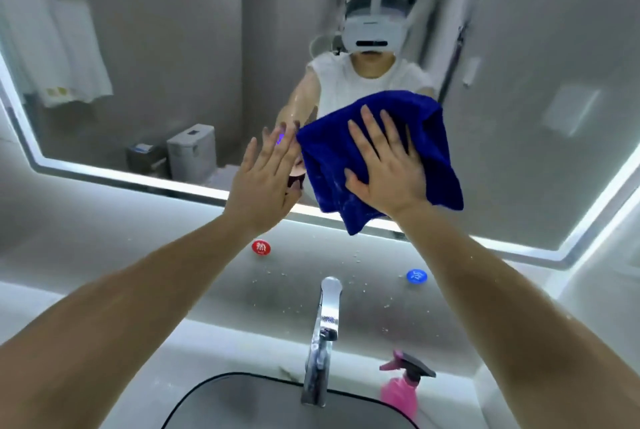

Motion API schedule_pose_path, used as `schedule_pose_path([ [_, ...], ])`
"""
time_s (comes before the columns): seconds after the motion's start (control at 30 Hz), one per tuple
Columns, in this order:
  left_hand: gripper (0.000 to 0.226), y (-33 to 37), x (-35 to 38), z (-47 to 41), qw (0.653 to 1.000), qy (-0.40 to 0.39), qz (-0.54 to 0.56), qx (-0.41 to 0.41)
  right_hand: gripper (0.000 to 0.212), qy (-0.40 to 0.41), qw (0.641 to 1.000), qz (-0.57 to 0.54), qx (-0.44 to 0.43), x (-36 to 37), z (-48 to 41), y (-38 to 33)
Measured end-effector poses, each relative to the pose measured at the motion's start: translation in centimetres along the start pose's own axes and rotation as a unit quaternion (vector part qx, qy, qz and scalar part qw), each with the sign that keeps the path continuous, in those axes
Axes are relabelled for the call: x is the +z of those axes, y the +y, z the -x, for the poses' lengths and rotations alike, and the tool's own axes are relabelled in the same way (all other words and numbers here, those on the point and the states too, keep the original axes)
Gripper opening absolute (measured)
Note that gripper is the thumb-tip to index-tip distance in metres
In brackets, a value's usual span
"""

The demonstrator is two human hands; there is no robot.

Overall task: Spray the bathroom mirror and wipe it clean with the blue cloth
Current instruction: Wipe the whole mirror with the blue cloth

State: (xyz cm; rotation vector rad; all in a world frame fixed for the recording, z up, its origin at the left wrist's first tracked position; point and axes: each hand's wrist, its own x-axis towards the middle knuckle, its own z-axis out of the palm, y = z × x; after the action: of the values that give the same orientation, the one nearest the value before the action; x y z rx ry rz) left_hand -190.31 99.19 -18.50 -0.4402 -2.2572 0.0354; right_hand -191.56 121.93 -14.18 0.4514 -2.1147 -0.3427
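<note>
Two bare hands reach toward one lit-edged bathroom mirror (519, 99). The right hand (388, 169) lies flat, fingers spread, pressing the single blue cloth (426, 137) against the lower part of the glass; the cloth hangs crumpled, its bottom corner drooping past the mirror's lower edge. The left hand (263, 179) is open with fingers extended, holding nothing, its fingertips at the glass just beside the cloth's left edge. Below, one pink spray bottle (401, 383) with a dark trigger head stands on the white worktop (104, 255), to the right of the one chrome tap (322, 335) over the sink (214, 401). Two round markers sit behind the tap: one red (260, 247), one blue (416, 275). Water droplets speckle the worktop around them
</note>
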Motion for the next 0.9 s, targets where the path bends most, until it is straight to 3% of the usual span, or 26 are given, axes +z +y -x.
schedule_pose_path([
  [0.3, 0.058, 1.6, 4.9, 6.5, 0.997, -0.040, 0.042, 0.043, 0.065, -0.041, 0.999, -0.028, -0.020, 4.6, 7.8, -3.5],
  [0.6, 0.058, 0.6, 5.4, 6.8, 0.983, -0.030, 0.021, 0.179, 0.070, -0.058, 0.985, 0.052, -0.155, 4.3, 8.5, -1.6],
  [0.7, 0.064, 0.9, 4.3, 4.5, 0.981, 0.004, 0.017, 0.195, 0.074, -0.045, 0.989, 0.054, -0.127, 1.9, 6.4, 0.7],
  [0.9, 0.068, 2.5, -1.0, -3.3, 0.988, 0.053, 0.055, 0.132, 0.066, -0.019, 0.997, 0.056, -0.049, -4.0, -0.1, 7.2],
])
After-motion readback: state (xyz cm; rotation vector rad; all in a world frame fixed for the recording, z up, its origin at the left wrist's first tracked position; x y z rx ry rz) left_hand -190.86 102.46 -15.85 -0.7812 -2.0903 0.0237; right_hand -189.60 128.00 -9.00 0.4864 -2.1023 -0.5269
